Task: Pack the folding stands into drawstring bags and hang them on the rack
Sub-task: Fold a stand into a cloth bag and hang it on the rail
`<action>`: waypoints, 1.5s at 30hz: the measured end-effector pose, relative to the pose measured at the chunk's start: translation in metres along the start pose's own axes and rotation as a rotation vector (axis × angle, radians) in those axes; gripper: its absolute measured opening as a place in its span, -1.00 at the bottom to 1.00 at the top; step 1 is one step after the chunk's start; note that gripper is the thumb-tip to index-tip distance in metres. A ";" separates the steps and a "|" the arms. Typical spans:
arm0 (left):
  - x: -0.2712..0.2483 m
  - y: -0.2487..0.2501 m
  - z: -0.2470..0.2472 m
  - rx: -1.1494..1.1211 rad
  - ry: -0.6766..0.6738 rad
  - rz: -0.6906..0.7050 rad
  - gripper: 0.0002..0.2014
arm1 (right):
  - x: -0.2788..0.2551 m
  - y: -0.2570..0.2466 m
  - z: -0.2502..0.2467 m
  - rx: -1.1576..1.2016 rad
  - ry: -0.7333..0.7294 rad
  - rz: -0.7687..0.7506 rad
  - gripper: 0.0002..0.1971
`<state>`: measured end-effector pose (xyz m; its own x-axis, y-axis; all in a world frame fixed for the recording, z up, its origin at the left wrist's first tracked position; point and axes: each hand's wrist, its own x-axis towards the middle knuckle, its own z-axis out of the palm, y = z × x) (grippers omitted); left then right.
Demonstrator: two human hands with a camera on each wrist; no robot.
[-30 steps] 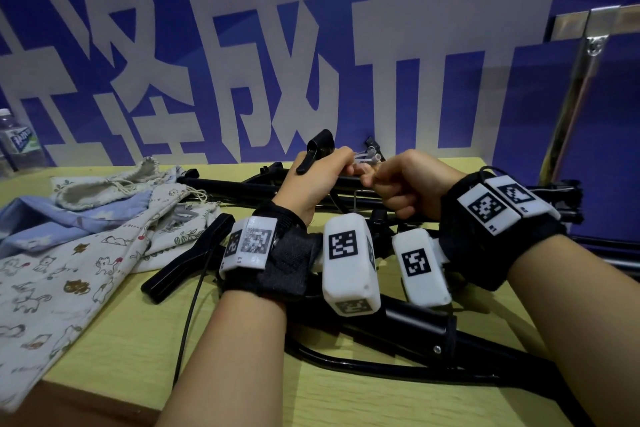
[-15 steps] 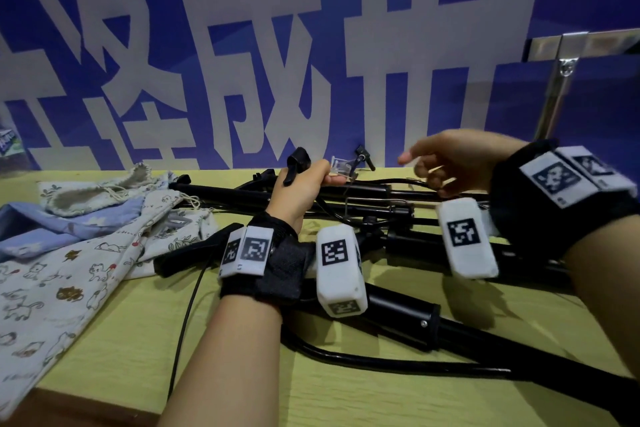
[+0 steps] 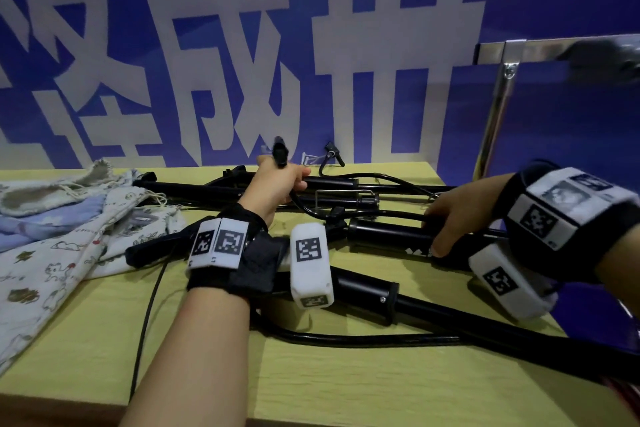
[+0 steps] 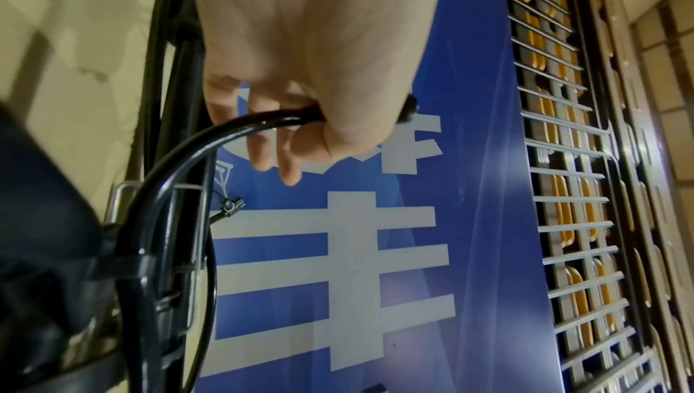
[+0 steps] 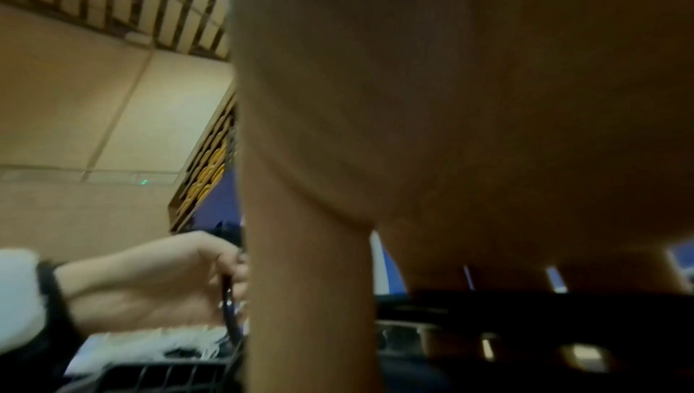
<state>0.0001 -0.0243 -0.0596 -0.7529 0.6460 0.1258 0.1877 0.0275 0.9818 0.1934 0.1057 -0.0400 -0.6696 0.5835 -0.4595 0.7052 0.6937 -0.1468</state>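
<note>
Head view alone shows right hand (image 3: 453,215) grasping stand tube (image 3: 388,236); left hand (image 4: 315,73) clenches rod (image 4: 225,132).

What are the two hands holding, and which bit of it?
The left hand grips a thin curved black rod of the black metal folding stand. The right hand wraps a thick black tube of the stand.

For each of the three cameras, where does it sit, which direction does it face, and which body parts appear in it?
Head: on the head, looking down at the yellow wooden table; both forearms, left hand, right hand.
Left wrist: along the left hand toward the blue banner; its grip holds a thin black curved stand tube.
Right wrist: mostly filled by the right hand.
Shared: the right wrist view also shows the left hand.
</note>
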 end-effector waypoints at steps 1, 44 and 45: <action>-0.001 0.002 0.002 0.051 -0.020 0.014 -0.72 | 0.001 -0.004 0.001 -0.062 0.021 -0.007 -0.65; -0.023 0.012 0.014 0.971 -0.490 0.382 -0.87 | 0.006 -0.014 0.016 -0.782 0.652 -0.519 -0.10; -0.023 0.011 0.014 0.986 -0.497 0.375 -0.88 | 0.007 -0.016 0.017 -0.798 0.639 -0.535 -0.12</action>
<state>0.0281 -0.0282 -0.0536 -0.2571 0.9611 0.1005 0.9194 0.2113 0.3317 0.1814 0.0917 -0.0555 -0.9949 0.0841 0.0550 0.1004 0.8537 0.5110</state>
